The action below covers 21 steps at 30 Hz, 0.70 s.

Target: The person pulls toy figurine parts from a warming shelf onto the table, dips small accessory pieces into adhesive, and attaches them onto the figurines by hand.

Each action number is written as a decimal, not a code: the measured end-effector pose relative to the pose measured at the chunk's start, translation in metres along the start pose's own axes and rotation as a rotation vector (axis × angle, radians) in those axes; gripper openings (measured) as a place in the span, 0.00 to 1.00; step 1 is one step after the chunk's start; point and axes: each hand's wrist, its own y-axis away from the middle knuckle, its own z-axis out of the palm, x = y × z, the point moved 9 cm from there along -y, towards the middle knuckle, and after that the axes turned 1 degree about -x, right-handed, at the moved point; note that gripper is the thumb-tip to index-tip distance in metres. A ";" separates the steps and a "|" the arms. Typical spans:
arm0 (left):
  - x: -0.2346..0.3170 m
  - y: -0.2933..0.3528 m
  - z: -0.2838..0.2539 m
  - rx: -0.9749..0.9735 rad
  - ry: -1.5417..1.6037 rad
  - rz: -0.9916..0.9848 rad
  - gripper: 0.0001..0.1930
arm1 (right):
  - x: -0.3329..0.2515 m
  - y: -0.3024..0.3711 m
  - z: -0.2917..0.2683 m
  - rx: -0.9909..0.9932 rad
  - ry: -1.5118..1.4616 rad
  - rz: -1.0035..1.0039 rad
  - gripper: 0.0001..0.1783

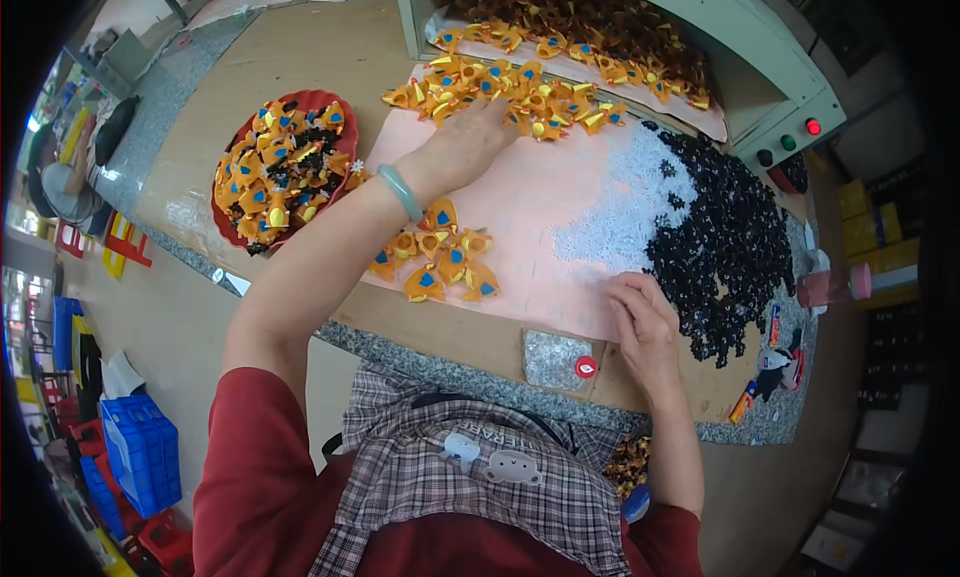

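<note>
My left hand [472, 142], with a pale green bangle at its wrist, reaches to the far side of the pink sheet [525, 212]. Its fingers stretch out over a heap of small orange plastic pieces [560, 104] with yellow and blue parts; the fingertips are partly hidden among them. Over the sheet's near right edge, my right hand [645, 327] is closed, thumb and fingertips together; whatever lies between them is too small to make out. A smaller group of orange pieces [440, 255] lies under my left forearm. Small whitish clear parts [625, 212] spread across the sheet's right side.
Small black parts [725, 247] cover the right. A red scalloped bowl [347, 127] of orange and black pieces stands left. Behind is a pale green machine housing [780, 62] full of orange pieces. A clear box [555, 362] with a red disc sits at the front edge.
</note>
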 end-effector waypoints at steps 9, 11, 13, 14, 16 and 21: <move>0.011 0.007 -0.044 0.061 0.002 -0.017 0.08 | 0.005 -0.016 0.028 -0.036 0.146 0.058 0.08; 0.020 0.016 -0.071 0.212 0.050 -0.003 0.08 | 0.005 -0.017 0.033 -0.045 0.172 0.039 0.08; 0.023 0.026 -0.088 0.199 0.152 -0.070 0.08 | 0.004 -0.018 0.038 -0.060 0.188 0.010 0.08; 0.023 0.031 -0.093 0.184 0.258 -0.130 0.09 | 0.004 -0.019 0.039 -0.066 0.197 -0.003 0.08; 0.028 0.043 -0.102 0.171 0.363 -0.193 0.09 | 0.004 -0.021 0.041 -0.081 0.222 -0.017 0.07; 0.045 0.073 -0.093 0.088 0.802 -0.382 0.14 | -0.006 -0.027 0.047 -0.139 0.346 -0.099 0.06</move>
